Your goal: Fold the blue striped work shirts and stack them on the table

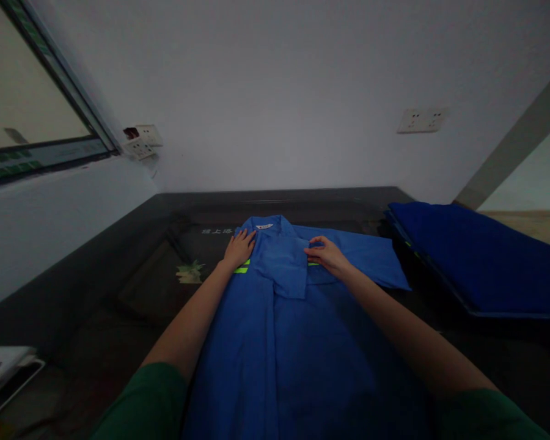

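White device (4, 366): at the near left edge of the dark, glossy table (132, 244), partly out of view.
Left hand (239, 247): palm down near the collar, fingers slightly spread, pressing on the cloth and closed on nothing.
Blue shirt (242, 342): in the middle of the table, lying flat, collar (286, 227) at the far end and body running towards the person; yellow-green strips (241, 269) show at the chest.
Shirt's handling: likely light and soft, thin enough to crease or slump if lifted from one point; nothing fragile about it. The smooth tabletop may let it slide, so a flat palm near the collar should steady it.
Folded-over sleeve (279, 260): seemingly laid across the chest, its loose end pointing towards the person, a little rumpled. Its free edge and end corners look the best places to take hold.
Right hand (327, 255): at that sleeve's edge, thumb and fingers bent close to one another; whether cloth is caught between them, I cannot tell.
Outstretched sleeve (366, 247): flat, reaching right beyond the right hand; its cuff end would give an easy hold.
Folded blue cloth (476, 256): deeper blue, layered, on the right side, apart from the shirt. It looks thicker and heavier, best supported from underneath.
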{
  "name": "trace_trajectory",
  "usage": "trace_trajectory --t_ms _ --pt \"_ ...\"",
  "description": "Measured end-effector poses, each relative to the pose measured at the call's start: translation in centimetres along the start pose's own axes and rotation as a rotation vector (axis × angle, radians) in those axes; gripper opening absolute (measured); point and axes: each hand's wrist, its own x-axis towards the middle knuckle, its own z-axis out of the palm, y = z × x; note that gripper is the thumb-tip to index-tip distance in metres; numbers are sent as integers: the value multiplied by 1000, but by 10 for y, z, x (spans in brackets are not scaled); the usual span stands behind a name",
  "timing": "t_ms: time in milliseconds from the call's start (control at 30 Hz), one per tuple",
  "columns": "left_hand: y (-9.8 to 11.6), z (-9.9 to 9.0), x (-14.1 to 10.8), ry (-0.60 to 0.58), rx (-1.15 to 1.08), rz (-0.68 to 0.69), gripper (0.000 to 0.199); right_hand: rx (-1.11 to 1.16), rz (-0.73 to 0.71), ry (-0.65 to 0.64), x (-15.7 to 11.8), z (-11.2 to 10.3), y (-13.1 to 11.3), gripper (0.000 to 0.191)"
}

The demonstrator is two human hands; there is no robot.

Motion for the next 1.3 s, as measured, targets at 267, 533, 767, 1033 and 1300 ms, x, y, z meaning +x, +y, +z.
trace_trajectory --t_ms 267,533,767,1033,1300 --pt "3 1 -4 -52 -20 -85 58 -506 -121 -253 -17 7 -4 40" --pt "8 0 -2 -36 0 -159 61 -676 -61 -233 -31 11 -3 47" --pt "27 1 0 143 -37 -35 45 -628 -43 -186 -40 9 0 52" --pt "38 7 4 -70 -73 -37 51 -670 -41 -222 -45 6 5 45" --pt "44 1 4 79 -139 -155 69 -1005 -326 -107 -53 12 -9 24"
